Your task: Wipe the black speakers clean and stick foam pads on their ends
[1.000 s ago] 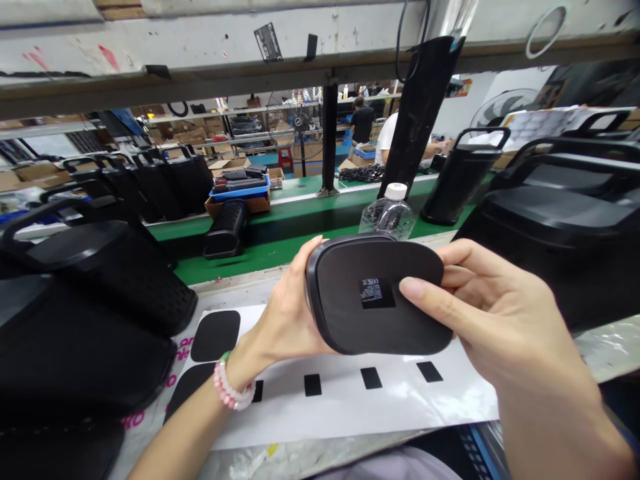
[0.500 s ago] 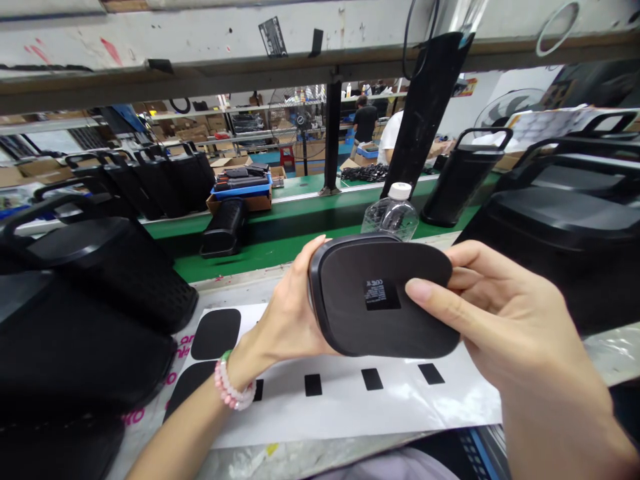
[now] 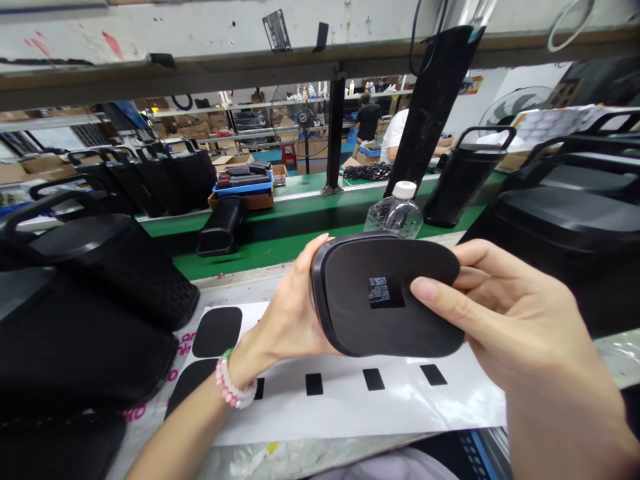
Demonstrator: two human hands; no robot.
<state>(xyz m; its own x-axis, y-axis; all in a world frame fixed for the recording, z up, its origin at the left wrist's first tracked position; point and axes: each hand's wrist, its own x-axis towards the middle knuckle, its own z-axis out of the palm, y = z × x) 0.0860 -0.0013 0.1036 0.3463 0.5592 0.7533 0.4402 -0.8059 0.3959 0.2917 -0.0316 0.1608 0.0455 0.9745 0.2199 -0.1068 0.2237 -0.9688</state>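
Observation:
My left hand [image 3: 290,310] is closed round the side of a black speaker [image 3: 319,283], whose flat end is turned towards me. Over that end lies a thin black rounded pad [image 3: 353,320] with a square opening, where small white print shows. My right hand [image 3: 520,327] pinches the pad's right edge, thumb on the face and fingers behind; that edge looks slightly bent. Below both hands is a white backing sheet [image 3: 400,417] with small black squares [image 3: 373,379] and rounded black pads [image 3: 217,332] at its left. Most of the speaker's body is hidden behind the pad.
Black speakers with handles stand close at the left [image 3: 115,267] and right [image 3: 555,227]. A clear bottle [image 3: 397,217] with a white cap is just behind my hands. Beyond runs a green bench [image 3: 280,233] with a lying speaker [image 3: 223,227]. A shelf beam [image 3: 200,40] crosses above.
The view has shifted a little, so the speaker, pad and both hands appear slightly further right. Both hands keep the same hold.

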